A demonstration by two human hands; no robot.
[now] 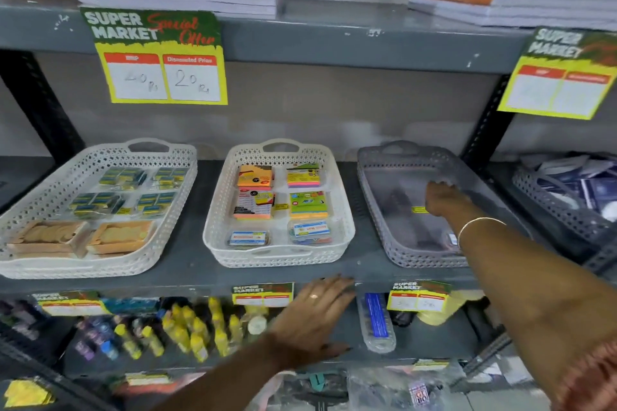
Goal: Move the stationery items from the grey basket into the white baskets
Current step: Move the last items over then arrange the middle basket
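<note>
The grey basket [374, 210] stands at the right of the middle shelf and holds a clear plastic packet [397, 207] with dark items and a small yellow label. My right hand [442, 197] reaches into it, fingers curled down onto the packet's far part; whether they grip it is hidden. The middle white basket [213, 227] holds sticky-note pads and small boxes. The left white basket [50, 197] holds packs of small green-blue boxes and two tan packs. My left hand [314, 317] lies flat with fingers spread against the shelf's front edge, holding nothing.
A dark basket [547, 200] of packets sits at the far right. Price cards hang from the shelf edges. The shelf below holds yellow-capped bottles [197, 330] and a clear case of blue pens [376, 320]. Paper stacks lie on the top shelf.
</note>
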